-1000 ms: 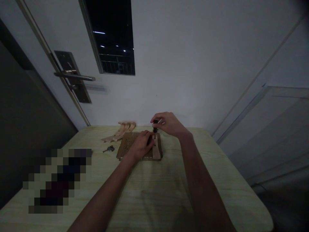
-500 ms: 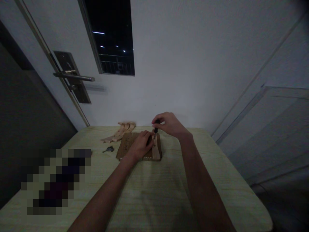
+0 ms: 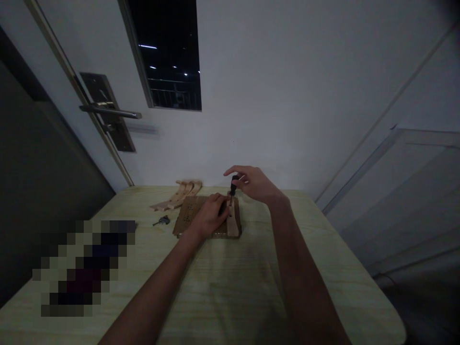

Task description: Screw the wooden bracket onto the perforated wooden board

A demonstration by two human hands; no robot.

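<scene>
A brown perforated board (image 3: 190,215) lies at the far middle of the table. A pale wooden strip (image 3: 233,224) lies on its right side. My left hand (image 3: 210,216) rests on the board with fingers curled against the strip, pressing it down. My right hand (image 3: 253,183) hovers just above, pinching the black handle of a small screwdriver (image 3: 233,184) that stands upright with its tip on the strip's far end.
Several more wooden strips (image 3: 178,195) lie fanned out behind the board near the wall. A small dark pile of screws (image 3: 162,221) sits left of the board. A blurred patch (image 3: 84,266) covers the table's left. A door with a lever handle (image 3: 109,113) is at the left.
My right hand's fingers have shifted round the screwdriver handle, the index finger now stretched out. The left hand and the board have stayed put.
</scene>
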